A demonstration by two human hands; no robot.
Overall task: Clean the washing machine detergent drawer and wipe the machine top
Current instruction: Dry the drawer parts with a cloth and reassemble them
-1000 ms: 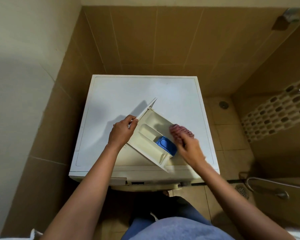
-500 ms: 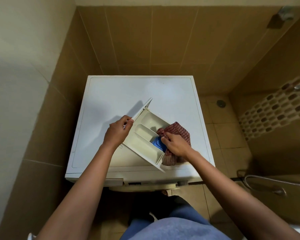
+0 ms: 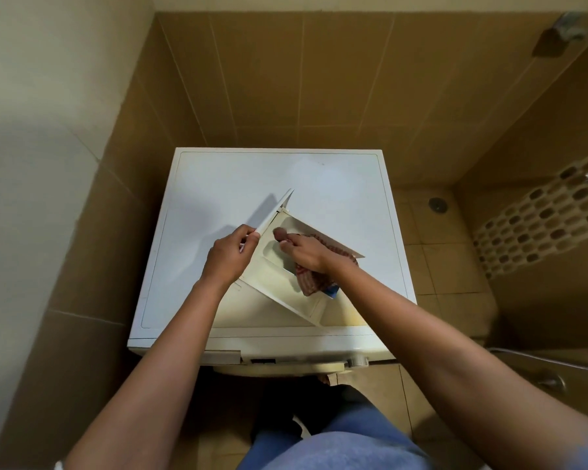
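Drawer [image 3: 279, 283] on machine top [image 3: 218, 198]; right hand [image 3: 306, 252] presses cloth [image 3: 308, 283] inside.

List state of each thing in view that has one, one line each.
detergent drawer: out of the machine, lying at an angle on its top
washing machine top: bare apart from the drawer
cloth: bunched inside the drawer, under the right hand
left hand: gripping the drawer's front panel
right hand: pressing the cloth into a compartment
blue insert: mostly covered by the cloth
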